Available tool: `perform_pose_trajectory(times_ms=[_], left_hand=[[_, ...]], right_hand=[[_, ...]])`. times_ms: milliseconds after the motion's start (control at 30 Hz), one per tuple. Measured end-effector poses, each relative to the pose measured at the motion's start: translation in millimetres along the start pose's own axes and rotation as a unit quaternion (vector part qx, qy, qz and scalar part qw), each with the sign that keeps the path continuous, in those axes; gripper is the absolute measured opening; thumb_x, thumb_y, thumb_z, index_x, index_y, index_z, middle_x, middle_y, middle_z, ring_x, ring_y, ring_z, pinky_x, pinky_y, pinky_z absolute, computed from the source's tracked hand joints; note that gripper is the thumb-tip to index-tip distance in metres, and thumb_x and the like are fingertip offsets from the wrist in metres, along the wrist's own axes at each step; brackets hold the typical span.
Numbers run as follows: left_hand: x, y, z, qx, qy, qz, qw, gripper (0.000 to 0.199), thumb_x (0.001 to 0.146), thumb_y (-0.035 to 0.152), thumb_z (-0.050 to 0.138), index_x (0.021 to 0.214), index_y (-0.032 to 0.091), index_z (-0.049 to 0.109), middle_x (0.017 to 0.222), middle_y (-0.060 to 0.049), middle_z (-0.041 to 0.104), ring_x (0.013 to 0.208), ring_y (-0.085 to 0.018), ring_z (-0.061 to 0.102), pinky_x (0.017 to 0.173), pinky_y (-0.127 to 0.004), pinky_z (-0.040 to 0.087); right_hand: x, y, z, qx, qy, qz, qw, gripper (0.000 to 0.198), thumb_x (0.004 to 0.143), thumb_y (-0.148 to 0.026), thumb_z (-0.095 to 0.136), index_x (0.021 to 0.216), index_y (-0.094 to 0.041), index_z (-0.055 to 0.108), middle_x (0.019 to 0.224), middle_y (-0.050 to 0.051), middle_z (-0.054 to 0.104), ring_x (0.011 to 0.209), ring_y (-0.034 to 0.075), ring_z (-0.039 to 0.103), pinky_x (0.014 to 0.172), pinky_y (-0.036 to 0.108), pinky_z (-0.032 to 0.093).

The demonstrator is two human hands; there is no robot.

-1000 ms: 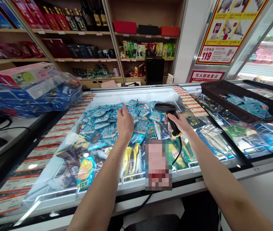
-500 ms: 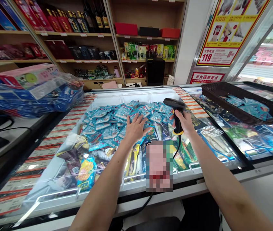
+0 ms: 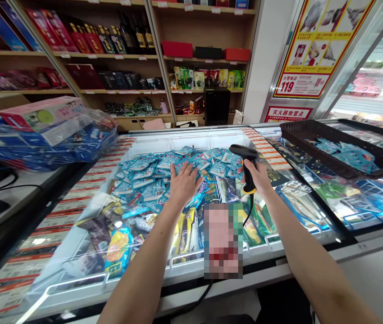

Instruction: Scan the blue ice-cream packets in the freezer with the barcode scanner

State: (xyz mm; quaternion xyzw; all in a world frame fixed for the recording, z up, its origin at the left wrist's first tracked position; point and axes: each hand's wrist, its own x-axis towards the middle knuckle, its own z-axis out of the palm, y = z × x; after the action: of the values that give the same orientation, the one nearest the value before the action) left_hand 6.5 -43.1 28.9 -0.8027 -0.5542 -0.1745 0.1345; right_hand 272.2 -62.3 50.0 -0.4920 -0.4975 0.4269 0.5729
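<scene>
Barcode scanner (image 3: pixel 244 152), gripped by the right hand (image 3: pixel 258 178), has been shifted rightward. Blue packets (image 3: pixel 144 173) are seemingly being levelled under the spread left hand (image 3: pixel 184 185); light pressure seems needed

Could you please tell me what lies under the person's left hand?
Overlapping blue packets show on both sides of the left hand, right up to its edges. Whatever is directly beneath it is covered, so I cannot tell.

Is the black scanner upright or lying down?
Upright: the right hand holds the scanner with its head on top and its cord hanging below.
</scene>
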Motion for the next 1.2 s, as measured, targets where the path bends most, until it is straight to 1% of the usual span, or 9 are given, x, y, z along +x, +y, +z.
perform_pose_trajectory(times_ms=[100,200,333,433,500,667,867,1000,1200], left_hand=[[6.4,5.8,-1.8,-0.017,0.01,0.014,1.0,0.046,0.097,0.045,0.034,0.131,0.022,0.056,0.142,-0.011,0.052,0.144,-0.026,0.03,0.118,-0.06,-0.005],[19.2,11.6,-0.5,-0.052,0.009,0.014,0.999,0.042,0.097,0.037,0.037,0.133,0.024,0.053,0.139,-0.01,0.055,0.142,-0.026,0.034,0.119,-0.059,0.002],[48.3,16.7,4.6,-0.108,-0.012,-0.015,0.994,0.043,0.096,0.036,0.037,0.133,0.02,0.053,0.136,-0.012,0.057,0.13,-0.027,0.048,0.116,-0.055,0.021],[75.3,18.6,10.7,-0.139,-0.052,-0.036,0.988,0.047,0.097,0.038,0.035,0.135,0.016,0.051,0.136,-0.014,0.057,0.124,-0.026,0.054,0.107,-0.043,0.038],[93.1,19.7,16.8,-0.136,-0.075,-0.045,0.987,0.048,0.097,0.037,0.033,0.137,0.016,0.05,0.133,-0.014,0.06,0.122,-0.026,0.056,0.102,-0.038,0.042],[130.5,22.6,37.6,-0.128,-0.091,-0.051,0.986,0.046,0.098,0.035,0.029,0.132,0.015,0.053,0.127,-0.015,0.063,0.116,-0.027,0.06,0.096,-0.037,0.045],[150.1,18.4,59.6,-0.115,-0.111,-0.057,0.986,0.047,0.098,0.032,0.027,0.134,0.014,0.05,0.133,-0.018,0.058,0.127,-0.03,0.051,0.106,-0.048,0.034],[149.3,11.7,64.3,-0.103,-0.129,-0.062,0.984,0.042,0.095,0.033,0.036,0.13,0.017,0.054,0.131,-0.017,0.059,0.127,-0.03,0.051,0.11,-0.049,0.029],[150.8,3.1,54.0,-0.093,-0.15,-0.093,0.98,0.052,0.08,0.039,0.061,0.128,0.018,0.055,0.134,-0.019,0.056,0.127,-0.036,0.048,0.102,-0.05,0.038]], right_hand=[[0.9,-0.2,3.4,0.003,-0.011,0.02,1.0,0.046,0.074,-0.064,0.063,0.087,-0.02,0.06,0.075,0.005,0.07,0.04,0.014,0.056,0.033,0.026,0.039],[1.3,0.0,4.9,0.009,-0.021,0.025,0.999,0.044,0.076,-0.062,0.062,0.087,-0.019,0.061,0.078,0.006,0.071,0.041,0.013,0.056,0.035,0.026,0.042],[5.6,6.0,4.8,0.012,-0.022,0.037,0.999,0.045,0.076,-0.063,0.061,0.083,-0.018,0.06,0.076,0.007,0.07,0.039,0.013,0.056,0.033,0.025,0.04],[9.2,10.7,5.6,0.007,-0.034,0.046,0.998,0.047,0.075,-0.064,0.062,0.084,-0.018,0.06,0.075,0.007,0.071,0.038,0.012,0.056,0.031,0.024,0.039],[10.1,11.4,6.7,0.013,-0.042,0.049,0.998,0.048,0.075,-0.064,0.062,0.086,-0.018,0.059,0.076,0.006,0.071,0.037,0.012,0.056,0.031,0.024,0.039],[9.1,7.2,8.3,0.026,-0.052,0.044,0.997,0.049,0.075,-0.064,0.062,0.088,-0.017,0.058,0.077,0.006,0.071,0.037,0.011,0.056,0.033,0.023,0.04],[10.4,4.9,8.7,0.035,-0.063,0.038,0.997,0.046,0.077,-0.062,0.062,0.089,-0.018,0.058,0.077,0.004,0.07,0.038,0.01,0.056,0.034,0.023,0.04],[10.2,3.5,9.5,0.039,-0.068,0.036,0.996,0.047,0.076,-0.063,0.062,0.09,-0.018,0.058,0.077,0.004,0.071,0.037,0.01,0.056,0.035,0.023,0.041],[2.8,-7.5,7.1,0.039,-0.083,0.041,0.995,0.045,0.077,-0.062,0.063,0.091,-0.019,0.059,0.081,0.005,0.071,0.041,0.011,0.058,0.038,0.024,0.045]])
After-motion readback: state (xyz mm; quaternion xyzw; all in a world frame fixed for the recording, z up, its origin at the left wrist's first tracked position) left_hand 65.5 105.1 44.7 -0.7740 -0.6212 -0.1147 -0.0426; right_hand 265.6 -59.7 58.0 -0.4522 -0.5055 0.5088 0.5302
